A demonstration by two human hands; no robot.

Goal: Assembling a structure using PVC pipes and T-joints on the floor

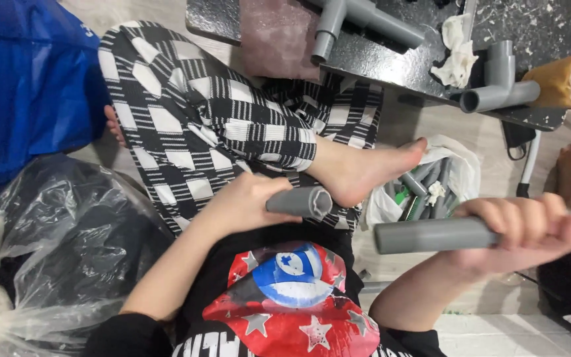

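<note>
Mid-joining: left hand point(242, 201) fingers closed round short grey pipe coupling point(299, 201) near lap; right hand point(520, 228) gripping long grey pipe point(431, 235). Next needs open ends aligned.

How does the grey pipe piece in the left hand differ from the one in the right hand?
The short pipe piece in the left hand is stubby, while the long pipe in the right hand sticks out on both sides of the fist. The short pipe piece is held at one end, near the lap; the long pipe is gripped around its middle, out to the side. Both are grey, round and hollow.
</note>
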